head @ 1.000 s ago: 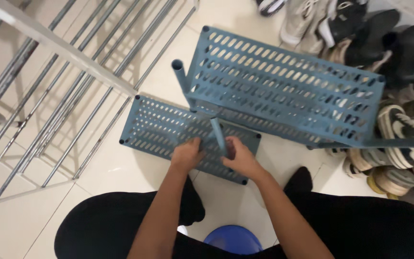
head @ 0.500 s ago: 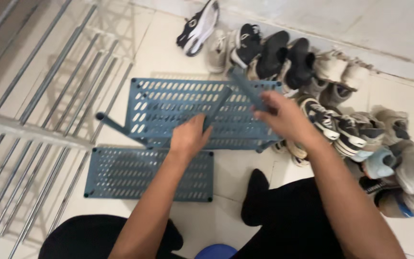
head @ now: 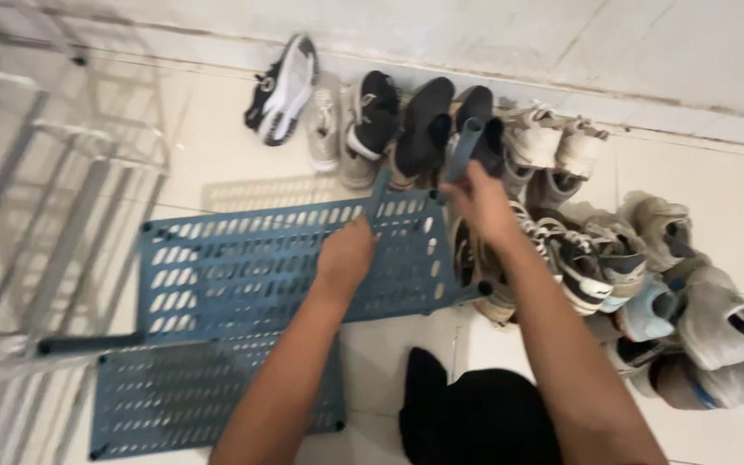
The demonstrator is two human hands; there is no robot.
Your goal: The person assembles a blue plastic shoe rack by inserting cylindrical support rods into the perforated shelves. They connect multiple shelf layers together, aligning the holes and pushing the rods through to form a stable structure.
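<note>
Head view, looking down: the left hand (head: pixel 348 256) presses flat on the blue perforated shelf panel (head: pixel 251 275), fingers curled over its far edge and steadying it on the tiled floor (head: pixel 217 129). The right hand (head: pixel 478 205) is clenched around a blue tube leg (head: pixel 462 148), holding it upright at the panel's far right corner, just in front of the row of shoes (head: pixel 441 129). A second perforated panel (head: pixel 182 400) lies flat nearer the person, partly under the first. A metal rack (head: pixel 45 215) stands to the left. It looks like the leg-fitting step: the tube's lower end needs lining up square with the corner socket, then a straight push down while the left hand braces.
</note>
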